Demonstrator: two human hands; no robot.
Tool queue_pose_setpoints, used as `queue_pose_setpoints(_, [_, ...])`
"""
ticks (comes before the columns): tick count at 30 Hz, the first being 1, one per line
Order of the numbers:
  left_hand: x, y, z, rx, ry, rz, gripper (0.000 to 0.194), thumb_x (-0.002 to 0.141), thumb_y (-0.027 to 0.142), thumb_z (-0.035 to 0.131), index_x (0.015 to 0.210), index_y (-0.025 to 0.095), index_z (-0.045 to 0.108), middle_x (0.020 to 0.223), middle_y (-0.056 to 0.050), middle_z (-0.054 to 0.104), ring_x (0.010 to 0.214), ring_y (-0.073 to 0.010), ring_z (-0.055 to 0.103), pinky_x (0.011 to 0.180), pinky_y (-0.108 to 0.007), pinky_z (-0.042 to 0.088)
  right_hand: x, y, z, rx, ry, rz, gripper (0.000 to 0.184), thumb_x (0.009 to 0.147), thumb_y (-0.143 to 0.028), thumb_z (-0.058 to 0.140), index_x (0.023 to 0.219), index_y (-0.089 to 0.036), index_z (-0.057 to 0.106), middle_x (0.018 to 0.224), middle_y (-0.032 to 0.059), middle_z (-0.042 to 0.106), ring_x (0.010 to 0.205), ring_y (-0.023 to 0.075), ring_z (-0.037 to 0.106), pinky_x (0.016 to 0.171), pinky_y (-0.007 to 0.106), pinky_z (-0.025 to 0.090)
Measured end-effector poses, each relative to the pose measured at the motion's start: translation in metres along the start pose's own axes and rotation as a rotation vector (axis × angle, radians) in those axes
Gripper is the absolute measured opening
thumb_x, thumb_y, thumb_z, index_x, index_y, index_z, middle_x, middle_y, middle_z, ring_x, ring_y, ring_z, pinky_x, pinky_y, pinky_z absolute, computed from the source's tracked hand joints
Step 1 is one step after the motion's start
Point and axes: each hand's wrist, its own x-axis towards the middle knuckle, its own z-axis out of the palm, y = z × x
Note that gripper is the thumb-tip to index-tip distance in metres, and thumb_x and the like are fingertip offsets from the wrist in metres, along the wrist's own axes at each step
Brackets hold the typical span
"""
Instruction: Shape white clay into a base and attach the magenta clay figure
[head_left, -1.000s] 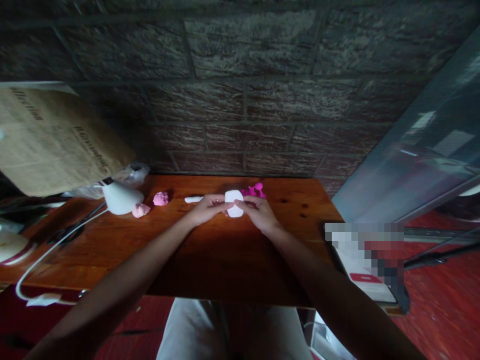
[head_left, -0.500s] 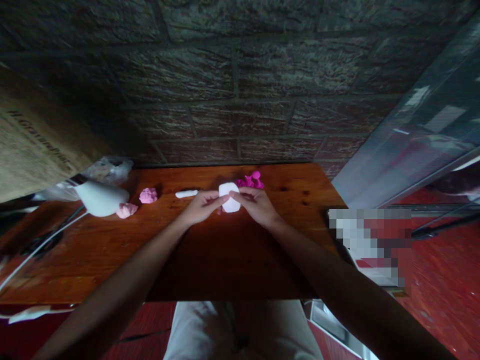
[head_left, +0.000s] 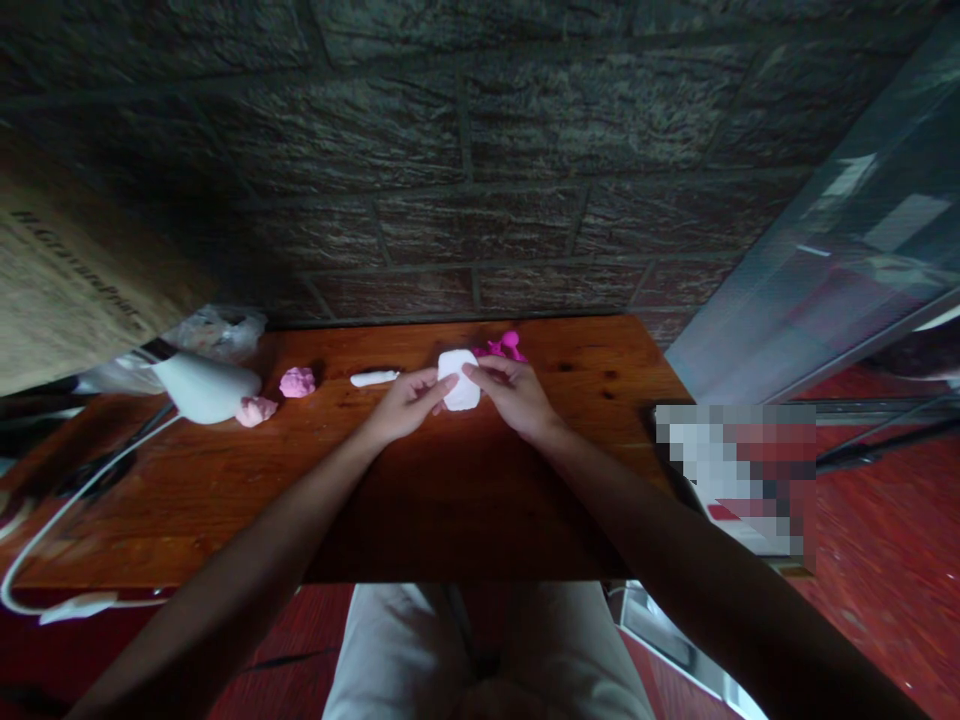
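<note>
A flat white slab with rounded corners (head_left: 458,382), perhaps of modelling clay, is held up above the table between both hands. My left hand (head_left: 409,402) pinches its left edge, thumb on the near face. At the right edge, my right hand (head_left: 517,395) grips it the same way, fingers mostly behind. Bright magenta pieces (head_left: 508,346) lie on the table just beyond my right hand, partly hidden by it. Left of my left hand lies a white stick-like piece (head_left: 373,379). Farther left sit two crumpled pink lumps, one darker (head_left: 298,381) and one paler (head_left: 256,410).
A white lamp-like object (head_left: 206,387) with a white cable (head_left: 97,480) occupies the left of the wooden table (head_left: 480,500). Behind it are a clear plastic bag (head_left: 221,335) and a brown printed board or bag (head_left: 67,270). A stone-block wall (head_left: 517,225) borders the far edge.
The camera view has shifted slightly. Both hands keep hold of the white slab, and the thumbs have moved a little on its face.
</note>
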Motion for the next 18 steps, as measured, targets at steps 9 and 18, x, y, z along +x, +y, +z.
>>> queue_pose_setpoints(9, [-0.0041,-0.0013,0.0021,-0.076,-0.082,-0.018,0.045,0.081,0.06,0.066,0.075,0.015,0.066,0.064,0.0,0.063,0.055,-0.0092,0.051,0.052,-0.02,0.039,0.0001,-0.0031,-0.0011,-0.012,0.045,-0.034,0.036,0.076,-0.055,0.071,0.093,-0.023,0.076,0.096,0.0039,0.076,0.092,0.0209,0.069,0.086,0.037,0.053])
queue_pose_setpoints(18, [-0.0015,-0.0003,0.0035,-0.085,-0.041,0.012,0.048,0.079,0.063,0.065,0.077,0.015,0.066,0.068,-0.001,0.066,0.06,-0.0115,0.054,0.059,-0.023,0.043,-0.0018,-0.0096,-0.0009,-0.026,0.034,-0.019,0.041,0.076,-0.059,0.07,0.094,-0.023,0.076,0.089,0.0041,0.076,0.088,0.0209,0.068,0.081,0.036,0.054])
